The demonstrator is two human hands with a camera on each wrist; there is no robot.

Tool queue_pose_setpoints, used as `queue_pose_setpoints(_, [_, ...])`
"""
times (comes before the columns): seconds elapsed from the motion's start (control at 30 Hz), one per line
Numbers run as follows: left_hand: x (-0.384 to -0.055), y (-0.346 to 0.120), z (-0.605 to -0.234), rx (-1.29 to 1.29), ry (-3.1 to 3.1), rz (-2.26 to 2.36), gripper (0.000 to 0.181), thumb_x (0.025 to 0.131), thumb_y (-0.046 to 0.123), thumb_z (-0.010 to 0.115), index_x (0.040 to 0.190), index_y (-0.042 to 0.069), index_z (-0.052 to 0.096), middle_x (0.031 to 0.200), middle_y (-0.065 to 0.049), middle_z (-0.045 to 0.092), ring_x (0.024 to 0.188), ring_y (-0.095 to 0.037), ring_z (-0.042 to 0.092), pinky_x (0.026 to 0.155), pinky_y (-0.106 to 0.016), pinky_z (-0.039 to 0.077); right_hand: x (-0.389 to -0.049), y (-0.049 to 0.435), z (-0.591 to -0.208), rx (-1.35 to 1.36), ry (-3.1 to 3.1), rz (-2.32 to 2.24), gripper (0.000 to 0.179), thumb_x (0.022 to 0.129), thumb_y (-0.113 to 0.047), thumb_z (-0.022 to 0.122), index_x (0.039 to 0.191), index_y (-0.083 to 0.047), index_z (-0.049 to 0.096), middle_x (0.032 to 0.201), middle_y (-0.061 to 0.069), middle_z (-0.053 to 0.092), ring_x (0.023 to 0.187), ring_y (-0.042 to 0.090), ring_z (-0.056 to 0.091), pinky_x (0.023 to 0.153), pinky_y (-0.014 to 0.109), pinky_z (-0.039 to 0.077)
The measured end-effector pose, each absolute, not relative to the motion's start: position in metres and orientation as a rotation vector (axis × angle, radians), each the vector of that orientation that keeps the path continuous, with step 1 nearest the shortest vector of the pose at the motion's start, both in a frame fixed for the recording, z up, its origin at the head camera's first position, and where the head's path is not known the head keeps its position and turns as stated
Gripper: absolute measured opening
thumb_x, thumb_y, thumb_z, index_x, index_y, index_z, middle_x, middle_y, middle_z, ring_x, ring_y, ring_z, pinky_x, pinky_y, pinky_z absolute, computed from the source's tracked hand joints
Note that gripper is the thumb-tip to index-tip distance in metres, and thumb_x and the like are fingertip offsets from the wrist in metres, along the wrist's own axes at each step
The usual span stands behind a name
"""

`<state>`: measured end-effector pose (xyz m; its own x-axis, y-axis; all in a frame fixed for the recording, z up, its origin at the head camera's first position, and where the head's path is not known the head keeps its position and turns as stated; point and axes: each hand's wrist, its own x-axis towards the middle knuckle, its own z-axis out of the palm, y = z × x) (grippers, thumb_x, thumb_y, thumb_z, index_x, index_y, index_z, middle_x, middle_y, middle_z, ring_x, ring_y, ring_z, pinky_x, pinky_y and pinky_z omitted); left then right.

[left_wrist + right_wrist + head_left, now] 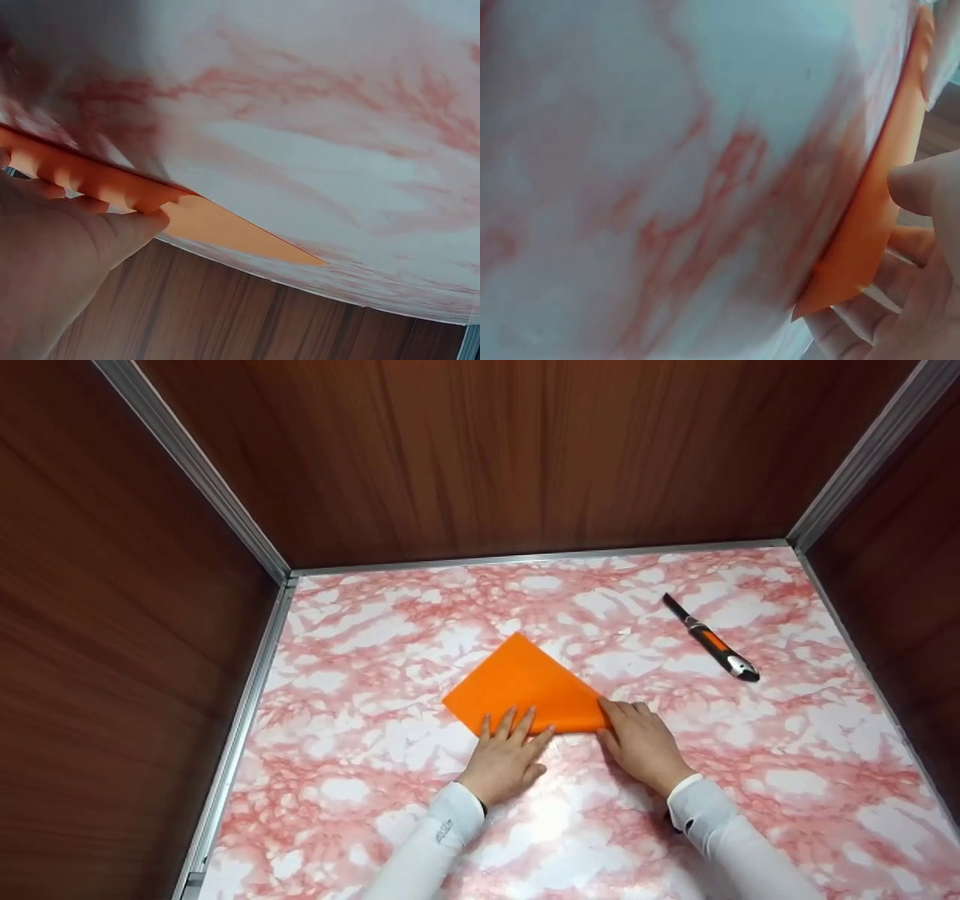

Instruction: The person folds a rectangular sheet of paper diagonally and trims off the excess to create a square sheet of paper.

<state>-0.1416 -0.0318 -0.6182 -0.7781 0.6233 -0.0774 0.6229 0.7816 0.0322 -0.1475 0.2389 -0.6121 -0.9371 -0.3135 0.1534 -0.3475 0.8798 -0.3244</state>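
The fingers of the left hand (504, 761) lie straight and fanned out, their tips resting on the near part of an orange sheet (525, 675); those of the right hand (643, 741) sit at its right-hand corner, though whether they pinch it or merely touch it I cannot tell. Brown panels (480, 457) rise ahead of the fingers and to both sides, well apart from them. The desk (337, 690), marbled pink and white, leaves room to move left of the left fingers, right of the right ones, and past the sheet to a metal rail (525, 558) along the far edge. The sheet lies under and ahead of the fingers, one corner pointing away, another out to the left; its near edge runs straight between the hands. Beyond the right fingers and to their right, a slim black tool (714, 640) with an orange inlay lies aslant; only the head view shows it. The left wrist view shows the sheet tapering to a point past the outermost finger; the right wrist view, the thumb by the near edge and the undersides of the other fingers.
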Motion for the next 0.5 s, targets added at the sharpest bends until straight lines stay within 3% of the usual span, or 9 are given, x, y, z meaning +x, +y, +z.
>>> queue_pose_setpoints(0.3, [-0.1477,-0.0291,-0.6124,0.913,2.828,0.022,0.067,0.098,0.060,0.037,0.155,0.040,0.008,0.163,-0.006,0.004,0.145,-0.036,0.011,0.108,-0.065,0.017,-0.1492,0.2435,-0.6146,0.534,-2.902,0.553,0.049,0.093,-0.020,0.065,0.140,-0.014,0.053,0.123,0.017,0.053,0.104,0.038,0.053,0.090,0.053,0.043])
queue_pose_setpoints(0.5, [-0.1504,-0.0281,-0.6106,0.890,2.827,-0.012,0.066,0.099,0.060,0.035,0.155,0.040,0.009,0.162,-0.006,0.010,0.145,-0.036,0.013,0.108,-0.064,0.017,-0.1460,0.2440,-0.6140,0.538,-2.890,0.570,0.044,0.093,-0.015,0.064,0.136,-0.009,0.057,0.122,0.016,0.054,0.106,0.036,0.054,0.093,0.051,0.044])
